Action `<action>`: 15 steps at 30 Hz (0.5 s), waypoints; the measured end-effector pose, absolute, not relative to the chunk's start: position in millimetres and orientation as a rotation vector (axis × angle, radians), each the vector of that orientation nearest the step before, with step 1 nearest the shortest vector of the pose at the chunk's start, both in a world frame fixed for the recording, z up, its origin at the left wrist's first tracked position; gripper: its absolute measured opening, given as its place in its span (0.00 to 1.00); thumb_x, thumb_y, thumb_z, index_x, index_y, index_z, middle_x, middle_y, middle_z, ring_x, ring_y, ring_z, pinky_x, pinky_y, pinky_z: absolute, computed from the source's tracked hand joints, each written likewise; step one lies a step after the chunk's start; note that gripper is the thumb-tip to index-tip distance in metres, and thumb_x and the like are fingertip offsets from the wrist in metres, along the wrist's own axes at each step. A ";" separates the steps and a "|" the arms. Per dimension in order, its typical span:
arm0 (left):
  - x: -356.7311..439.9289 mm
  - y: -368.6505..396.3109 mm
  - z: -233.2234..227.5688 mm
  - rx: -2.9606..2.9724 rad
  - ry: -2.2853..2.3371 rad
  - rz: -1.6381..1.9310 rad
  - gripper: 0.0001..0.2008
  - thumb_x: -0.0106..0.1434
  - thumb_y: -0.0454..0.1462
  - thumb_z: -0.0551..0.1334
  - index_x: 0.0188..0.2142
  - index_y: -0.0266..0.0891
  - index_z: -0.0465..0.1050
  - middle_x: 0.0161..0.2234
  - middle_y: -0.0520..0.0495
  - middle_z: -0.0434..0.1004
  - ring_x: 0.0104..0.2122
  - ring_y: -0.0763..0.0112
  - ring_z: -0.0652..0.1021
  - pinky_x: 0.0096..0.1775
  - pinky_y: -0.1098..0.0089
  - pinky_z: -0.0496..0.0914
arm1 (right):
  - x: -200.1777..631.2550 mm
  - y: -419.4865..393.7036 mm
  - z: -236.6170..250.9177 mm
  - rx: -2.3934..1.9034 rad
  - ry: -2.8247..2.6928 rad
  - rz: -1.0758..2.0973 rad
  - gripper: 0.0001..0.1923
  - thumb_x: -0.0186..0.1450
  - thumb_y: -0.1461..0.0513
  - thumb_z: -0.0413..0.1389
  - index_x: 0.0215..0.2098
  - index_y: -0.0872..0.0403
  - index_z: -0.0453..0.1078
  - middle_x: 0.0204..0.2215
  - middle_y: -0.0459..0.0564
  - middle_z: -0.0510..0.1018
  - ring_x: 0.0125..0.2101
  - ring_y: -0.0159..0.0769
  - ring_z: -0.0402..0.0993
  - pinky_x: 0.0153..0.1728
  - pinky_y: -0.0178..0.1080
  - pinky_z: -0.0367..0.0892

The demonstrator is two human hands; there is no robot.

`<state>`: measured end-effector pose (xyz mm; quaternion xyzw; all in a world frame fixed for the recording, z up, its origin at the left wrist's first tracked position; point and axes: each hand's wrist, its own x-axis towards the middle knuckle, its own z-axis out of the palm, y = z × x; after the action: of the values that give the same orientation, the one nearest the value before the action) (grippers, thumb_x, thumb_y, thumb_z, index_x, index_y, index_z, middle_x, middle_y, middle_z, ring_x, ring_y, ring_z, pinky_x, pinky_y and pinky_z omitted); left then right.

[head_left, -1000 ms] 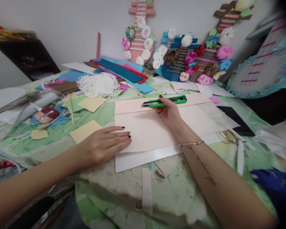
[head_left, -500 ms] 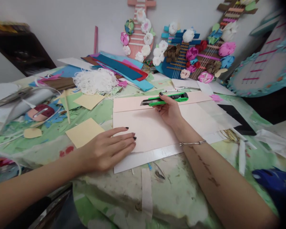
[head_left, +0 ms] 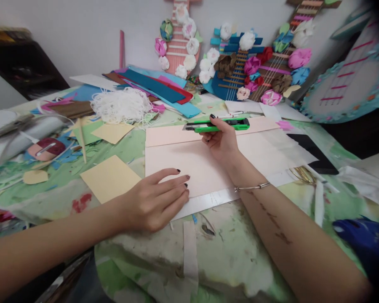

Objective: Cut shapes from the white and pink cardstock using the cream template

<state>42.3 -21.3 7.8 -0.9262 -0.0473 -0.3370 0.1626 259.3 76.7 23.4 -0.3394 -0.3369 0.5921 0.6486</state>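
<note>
Right hand [head_left: 222,143] closed around green utility knife [head_left: 219,124], blade end pointing left, held at far edge of pale pink paper sheet [head_left: 205,162]. Left hand [head_left: 154,200] flat, fingers spread, pressing sheet's near-left corner. Sheet looks thin, light, likely to slide; best pinned flat near the cut line. Metal ruler [head_left: 208,200] lies under its near edge.

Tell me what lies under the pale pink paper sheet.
A white board shows along the near edge of the pale pink paper sheet; how far it runs beneath is covered. The left hand rests flat on top.
</note>
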 end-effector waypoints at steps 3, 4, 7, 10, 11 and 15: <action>49.8 -22.2 10.8 -2.626 -0.181 -0.957 0.04 0.67 0.28 0.59 0.39 0.31 0.73 0.35 0.40 0.82 0.46 0.58 0.80 0.48 0.55 0.72 | 260.6 77.0 24.4 -0.775 -0.761 1.350 0.10 0.55 0.59 0.62 0.22 0.54 0.67 0.15 0.44 0.75 0.16 0.25 0.65 0.17 0.30 0.56; 51.5 -21.8 12.8 -2.643 -0.189 -0.945 0.04 0.68 0.28 0.58 0.39 0.31 0.73 0.34 0.41 0.82 0.44 0.58 0.80 0.46 0.55 0.71 | 261.1 77.2 24.8 -0.774 -0.758 1.349 0.10 0.55 0.59 0.62 0.22 0.54 0.67 0.15 0.44 0.75 0.16 0.25 0.64 0.17 0.30 0.56; 53.7 -18.6 19.1 -2.703 -0.233 -0.930 0.07 0.69 0.28 0.55 0.39 0.32 0.73 0.32 0.43 0.81 0.40 0.59 0.80 0.42 0.56 0.68 | 262.6 77.4 27.5 -0.760 -0.750 1.343 0.09 0.56 0.59 0.60 0.22 0.54 0.68 0.16 0.44 0.75 0.15 0.25 0.64 0.17 0.30 0.55; 53.8 -13.9 23.4 -2.726 -0.290 -0.943 0.06 0.69 0.29 0.57 0.39 0.34 0.73 0.31 0.45 0.81 0.38 0.61 0.77 0.40 0.59 0.65 | 263.1 76.7 32.7 -0.730 -0.747 1.324 0.09 0.57 0.59 0.60 0.23 0.53 0.67 0.16 0.43 0.75 0.16 0.25 0.64 0.17 0.30 0.54; 53.8 -12.4 24.3 -2.731 -0.301 -0.952 0.05 0.69 0.30 0.58 0.39 0.34 0.73 0.31 0.46 0.80 0.38 0.61 0.77 0.40 0.59 0.65 | 263.1 76.4 34.7 -0.721 -0.744 1.317 0.09 0.57 0.59 0.60 0.23 0.53 0.67 0.15 0.43 0.74 0.16 0.25 0.65 0.17 0.31 0.54; 54.7 -7.2 27.8 -2.762 -0.357 -1.039 0.03 0.67 0.31 0.61 0.37 0.37 0.74 0.29 0.49 0.80 0.37 0.63 0.76 0.39 0.62 0.64 | 263.0 75.6 40.0 -0.713 -0.744 1.290 0.09 0.58 0.58 0.60 0.23 0.53 0.67 0.15 0.42 0.73 0.16 0.26 0.66 0.17 0.31 0.54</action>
<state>54.7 -7.2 27.8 -0.9258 -0.1196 -0.3484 0.0843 263.0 75.6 40.0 -0.3173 -0.3310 0.5744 0.6781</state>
